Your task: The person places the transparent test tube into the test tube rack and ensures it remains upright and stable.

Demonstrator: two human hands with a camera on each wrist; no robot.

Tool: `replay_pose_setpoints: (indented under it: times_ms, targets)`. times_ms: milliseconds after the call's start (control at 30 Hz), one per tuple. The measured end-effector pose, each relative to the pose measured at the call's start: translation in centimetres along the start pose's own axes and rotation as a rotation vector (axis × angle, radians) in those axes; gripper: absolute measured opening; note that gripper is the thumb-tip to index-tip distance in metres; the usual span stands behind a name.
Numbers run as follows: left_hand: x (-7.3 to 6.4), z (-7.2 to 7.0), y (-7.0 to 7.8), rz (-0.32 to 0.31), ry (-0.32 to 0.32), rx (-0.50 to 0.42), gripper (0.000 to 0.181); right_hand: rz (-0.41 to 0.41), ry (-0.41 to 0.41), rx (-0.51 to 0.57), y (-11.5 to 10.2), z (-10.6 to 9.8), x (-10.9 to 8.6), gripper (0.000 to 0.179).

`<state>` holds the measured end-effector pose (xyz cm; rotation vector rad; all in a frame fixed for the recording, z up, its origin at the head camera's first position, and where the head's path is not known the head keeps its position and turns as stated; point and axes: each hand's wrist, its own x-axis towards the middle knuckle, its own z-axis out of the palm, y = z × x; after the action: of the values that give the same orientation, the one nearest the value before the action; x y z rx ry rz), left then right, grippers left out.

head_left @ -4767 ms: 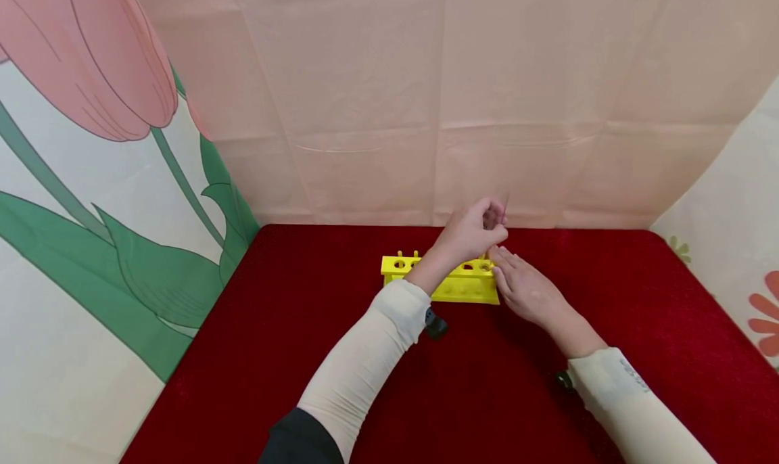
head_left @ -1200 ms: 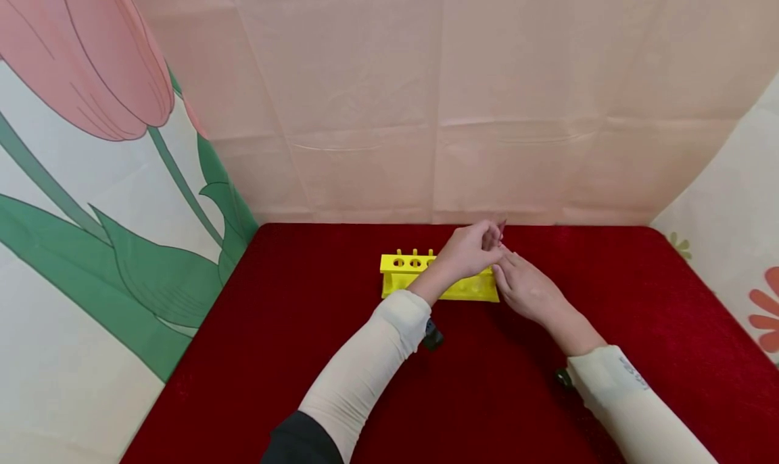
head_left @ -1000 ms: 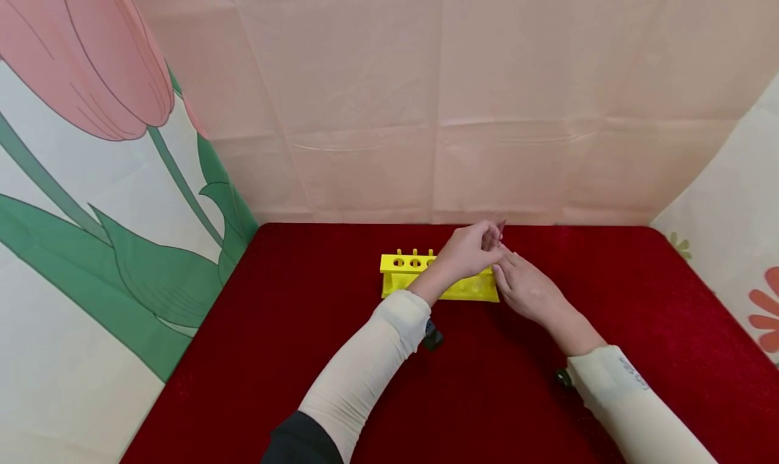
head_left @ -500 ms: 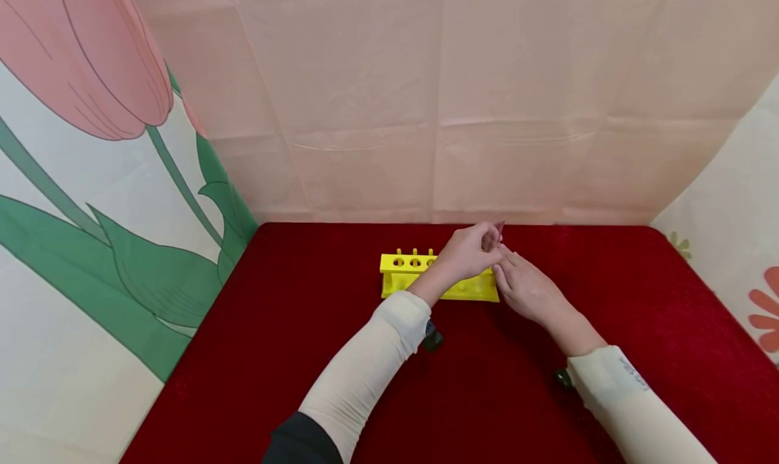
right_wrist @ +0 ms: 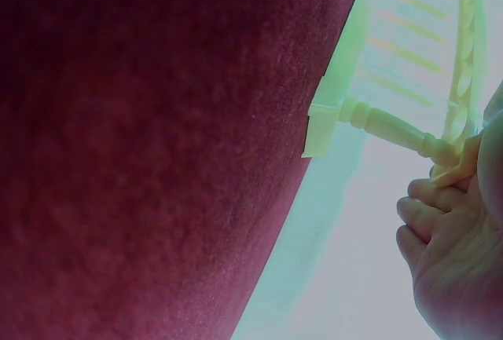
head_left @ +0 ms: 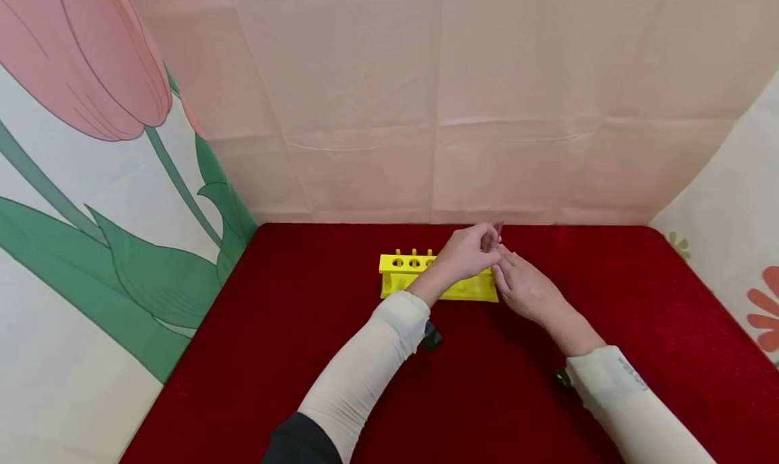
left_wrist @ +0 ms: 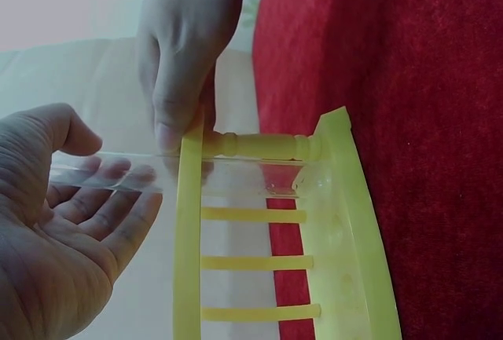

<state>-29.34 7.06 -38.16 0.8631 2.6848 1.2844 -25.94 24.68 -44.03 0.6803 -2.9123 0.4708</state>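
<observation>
A yellow test tube rack (head_left: 397,285) stands on the table, with a row of round holes and several upright pegs behind them. My left hand (head_left: 465,253) is above its right end, thumb and fingers around the upper part of a clear test tube (left_wrist: 255,177). In the left wrist view, the tube passes through the end hole and its rounded bottom reaches the rack's base. My right hand (head_left: 531,289) grips the right end of the rack's top plate; in the right wrist view its fingers (right_wrist: 428,218) lie under that corner. My left forearm hides part of the rack in the head view.
A dark red cloth covers the table (head_left: 292,356). A pale pink curtain (head_left: 365,112) hangs right behind the far edge. Printed flower panels (head_left: 109,261) stand at both sides. Dark wrist cameras (head_left: 433,337) sit under both cuffs.
Since the earliest frame my left hand has come down slightly, lowering the test tube into the rack's end hole. Over the last second both hands have stayed nearly still.
</observation>
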Motion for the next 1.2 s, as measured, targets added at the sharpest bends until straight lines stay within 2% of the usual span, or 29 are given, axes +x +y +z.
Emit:
replay_pose_setpoints:
  times_ms: [333,467,833,1200]
  targets:
    - [-0.2,-0.1,-0.4,-0.001,-0.001,-0.019,0.02,-0.009,0.005,-0.003,-0.1,-0.1,0.1,0.052]
    - [-0.3,-0.3,-0.5,-0.005,-0.007,0.0,0.021,-0.006,-0.002,0.0,-0.1,-0.1,0.1,0.052]
    - [-0.4,-0.8,-0.7,-0.015,-0.051,0.046,0.026,-0.017,0.009,0.003,0.1,0.0,0.3,0.05]
    - [-0.7,-1.3,-0.8,-0.016,-0.077,0.04,0.037,-0.009,0.021,0.012,0.3,0.3,0.5,0.05]
